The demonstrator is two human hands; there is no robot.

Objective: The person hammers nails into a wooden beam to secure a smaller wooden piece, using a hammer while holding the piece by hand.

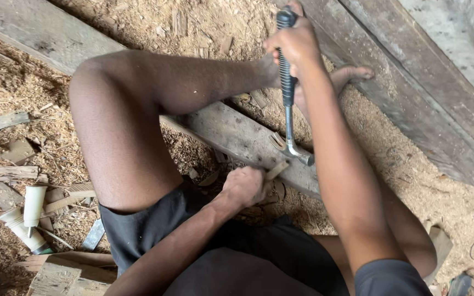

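— What are the hands doing?
— The right hand is clenched on a hammer, head down by the plank. The left hand has its fingers closed on a small wooden peg against the plank.
— Any containers?
— Two white tubes lie on the sawdust, far left.
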